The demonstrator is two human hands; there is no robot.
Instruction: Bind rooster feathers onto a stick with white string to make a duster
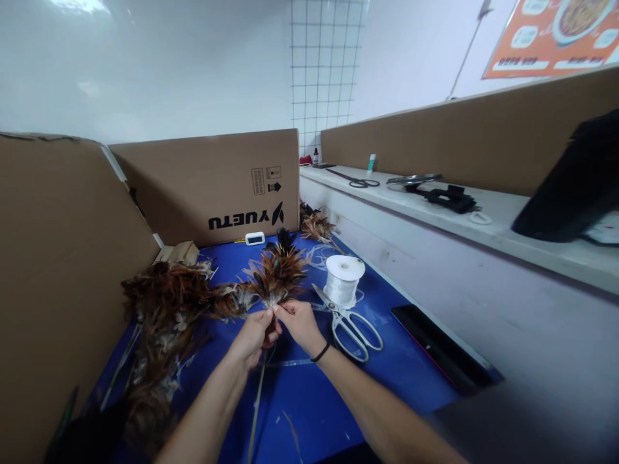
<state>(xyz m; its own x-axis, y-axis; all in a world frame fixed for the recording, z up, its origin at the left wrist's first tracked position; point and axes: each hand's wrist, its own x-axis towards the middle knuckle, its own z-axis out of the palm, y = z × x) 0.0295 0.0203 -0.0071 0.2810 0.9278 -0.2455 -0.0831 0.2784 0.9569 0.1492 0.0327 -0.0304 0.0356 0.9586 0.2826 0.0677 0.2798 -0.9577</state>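
A feather duster (278,274) of brown and black feathers on a thin stick (256,409) rises from between my hands over the blue table. My left hand (256,332) is closed around the base of the feathers, where the stick comes out below. Thumb and fingers of my right hand (300,325) pinch the same spot from the other side. Clear ribbon (294,363) trails near my hands. Right of them lie large scissors (352,328), blades partly against a white spool of clear ribbon (342,283). Loose brown feathers (169,290) are heaped on the left.
Cardboard panels (217,174) wall off the back and left. A black phone-like slab (440,348) lies at the table's right edge. More feathers (316,225) and a small white digital device (255,238) sit at the back. The white ledge (498,238) holds several tools.
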